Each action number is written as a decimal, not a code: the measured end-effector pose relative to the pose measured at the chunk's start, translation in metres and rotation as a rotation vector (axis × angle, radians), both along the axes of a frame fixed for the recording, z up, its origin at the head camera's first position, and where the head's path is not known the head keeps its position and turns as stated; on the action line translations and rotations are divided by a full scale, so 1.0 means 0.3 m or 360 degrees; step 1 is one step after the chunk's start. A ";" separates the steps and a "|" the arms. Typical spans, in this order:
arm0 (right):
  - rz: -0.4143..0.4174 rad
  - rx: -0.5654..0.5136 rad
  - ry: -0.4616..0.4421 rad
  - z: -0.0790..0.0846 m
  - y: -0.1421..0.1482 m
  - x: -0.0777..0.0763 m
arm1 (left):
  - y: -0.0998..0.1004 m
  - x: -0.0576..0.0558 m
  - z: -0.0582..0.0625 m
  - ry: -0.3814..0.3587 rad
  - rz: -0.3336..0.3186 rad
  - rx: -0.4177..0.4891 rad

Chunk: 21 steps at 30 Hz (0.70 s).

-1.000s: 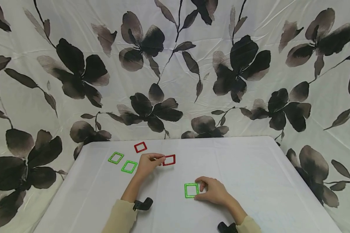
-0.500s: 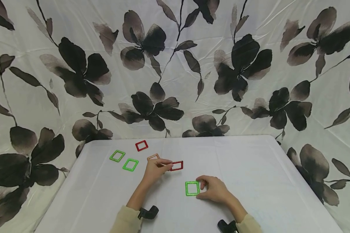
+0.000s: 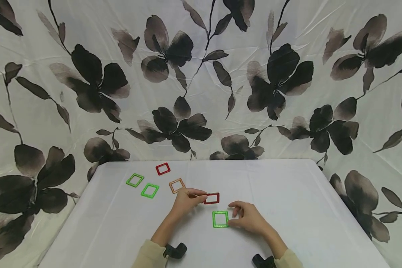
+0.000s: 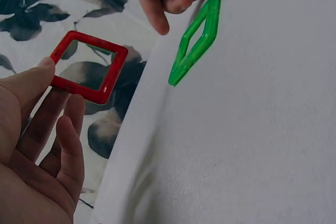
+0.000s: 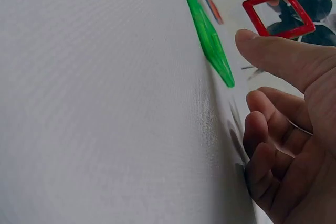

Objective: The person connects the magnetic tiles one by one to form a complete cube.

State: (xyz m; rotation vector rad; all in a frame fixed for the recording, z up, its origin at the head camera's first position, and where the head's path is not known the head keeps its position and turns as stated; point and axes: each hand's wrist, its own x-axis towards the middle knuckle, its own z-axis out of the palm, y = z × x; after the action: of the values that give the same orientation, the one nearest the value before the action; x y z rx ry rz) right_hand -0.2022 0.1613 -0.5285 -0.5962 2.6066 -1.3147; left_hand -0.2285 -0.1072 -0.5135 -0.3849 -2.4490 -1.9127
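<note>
My left hand [image 3: 187, 203] pinches a red square magnetic tile [image 4: 114, 76], a hollow frame, by one edge between thumb and fingers. The tile is held up above the table, tilted toward the right hand. Below it a green hollow square tile [image 3: 214, 219] lies flat on the white cloth. My right hand [image 3: 249, 217] is just right of this green tile, its thumb tip at the tile's right edge in the head view. In the right wrist view the thumb stretches out straight and the other fingers are loosely bent, with nothing between them.
Behind the left hand lies an orange square tile [image 3: 171, 188]. Farther left are two green tiles [image 3: 147, 196], and another red tile [image 3: 164, 172] sits near the back edge. A floral curtain [image 3: 271, 82] hangs behind the white table [image 3: 294, 201].
The left hand has carried the red tile right and toward the front, uncovering the orange tile. The right hand's fingers have come away from the green tile's top corner.
</note>
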 end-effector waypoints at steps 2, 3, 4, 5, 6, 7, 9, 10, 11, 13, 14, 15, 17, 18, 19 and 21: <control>-0.0001 -0.0014 -0.0017 -0.004 0.003 0.009 | 0.008 0.005 -0.008 0.0000 -0.0012 -0.0013; 0.0000 -0.0023 -0.0024 -0.005 0.004 0.013 | 0.012 0.007 -0.010 0.0007 -0.0019 -0.0011; 0.0001 -0.0021 -0.0023 -0.006 0.004 0.016 | 0.017 0.009 -0.012 0.0011 -0.0026 -0.0015; 0.0002 -0.0016 -0.0021 -0.007 0.003 0.020 | 0.022 0.010 -0.013 0.0006 -0.0029 -0.0025; 0.0005 -0.0006 -0.0017 -0.008 0.002 0.023 | 0.026 0.012 -0.015 0.0000 -0.0031 -0.0039; 0.0007 0.0010 -0.0011 -0.008 0.000 0.024 | 0.030 0.012 -0.016 -0.0008 -0.0032 -0.0047; 0.0011 0.0052 0.0006 -0.008 -0.005 0.025 | 0.038 0.013 -0.016 -0.0015 -0.0046 -0.0051; 0.0011 0.0076 0.0016 -0.008 -0.007 0.026 | 0.041 0.014 -0.018 -0.0026 -0.0053 -0.0054; 0.0009 0.0093 0.0023 -0.008 -0.009 0.027 | 0.044 0.015 -0.018 -0.0034 -0.0057 -0.0059; 0.0003 0.0119 0.0044 -0.008 -0.013 0.028 | 0.049 0.018 -0.018 -0.0036 -0.0065 -0.0056; -0.0002 0.0128 0.0054 -0.009 -0.015 0.029 | 0.051 0.018 -0.019 -0.0031 -0.0069 -0.0055; -0.0009 0.0140 0.0065 -0.010 -0.016 0.029 | 0.053 0.019 -0.021 -0.0032 -0.0069 -0.0057; -0.0023 0.0166 0.0089 -0.015 -0.018 0.027 | 0.057 0.027 -0.011 -0.0025 -0.0077 -0.0048; -0.0030 0.0180 0.0101 -0.018 -0.019 0.027 | 0.060 0.035 0.002 -0.0025 -0.0081 -0.0038; -0.0036 0.0193 0.0109 -0.022 -0.020 0.025 | 0.061 0.043 0.014 -0.0025 -0.0087 -0.0026; -0.0045 0.0217 0.0121 -0.026 -0.022 0.023 | 0.067 0.065 0.051 -0.0042 -0.0096 -0.0027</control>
State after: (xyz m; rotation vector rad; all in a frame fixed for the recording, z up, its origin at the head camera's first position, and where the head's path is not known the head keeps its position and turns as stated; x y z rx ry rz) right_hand -0.1952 0.1547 -0.5364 -0.6001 2.7482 -1.1315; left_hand -0.2091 -0.0871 -0.4982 -0.4416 -2.4993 -1.9330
